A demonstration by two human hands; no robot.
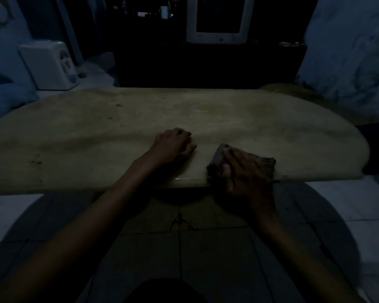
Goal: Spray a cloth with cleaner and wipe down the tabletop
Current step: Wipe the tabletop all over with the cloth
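A pale stone tabletop (96,136) stretches across the dim view, with dark specks on its left part. A dark folded cloth (263,162) lies at the table's near edge, right of the middle. My right hand (243,171) lies flat on the cloth and presses it onto the surface with straight fingers. My left hand (173,145) rests on the bare table to the left of the cloth, its fingers curled under and holding nothing. No spray bottle is in view.
A white appliance (50,64) stands on the floor beyond the table's far left. An old white monitor (219,20) sits on dark furniture behind. Pale fabric (348,57) hangs at the right. Tiled floor (184,248) lies below the near edge.
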